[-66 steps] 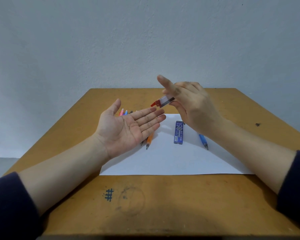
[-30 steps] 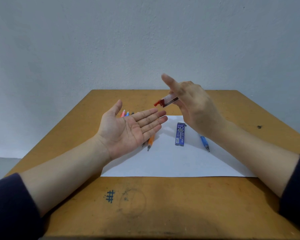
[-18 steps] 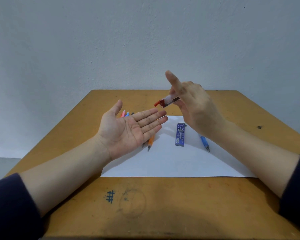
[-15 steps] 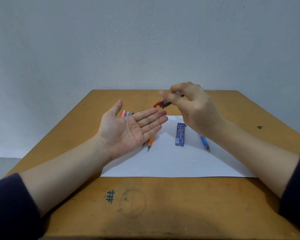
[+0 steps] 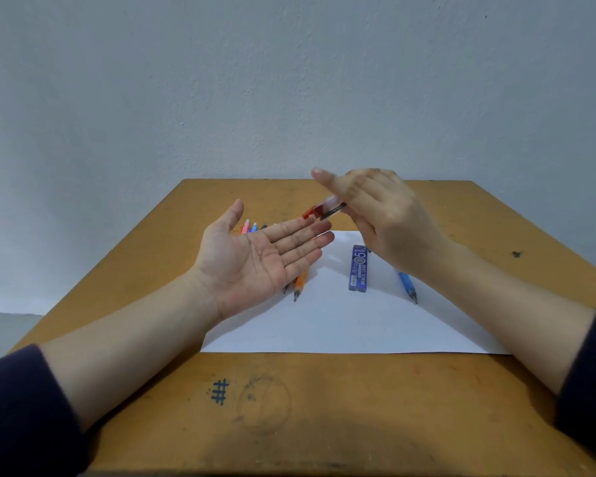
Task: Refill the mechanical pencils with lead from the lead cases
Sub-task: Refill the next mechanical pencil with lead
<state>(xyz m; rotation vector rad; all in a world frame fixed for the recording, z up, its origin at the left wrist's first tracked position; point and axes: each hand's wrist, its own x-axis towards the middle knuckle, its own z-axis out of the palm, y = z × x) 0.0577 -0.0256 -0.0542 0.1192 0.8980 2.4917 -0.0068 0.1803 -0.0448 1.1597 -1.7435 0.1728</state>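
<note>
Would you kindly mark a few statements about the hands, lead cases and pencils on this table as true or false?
1. The right hand holds a clear lead case with a red end. True.
2. The left hand grips the orange pencil. False: the left hand is open, palm up and holding nothing; the orange pencil lies on the white paper below it.
3. The blue lead case lies flat on the white paper. True.
4. The blue pencil lies to the left of the blue lead case. False: it lies to the right of it, partly hidden by the right wrist.
</note>
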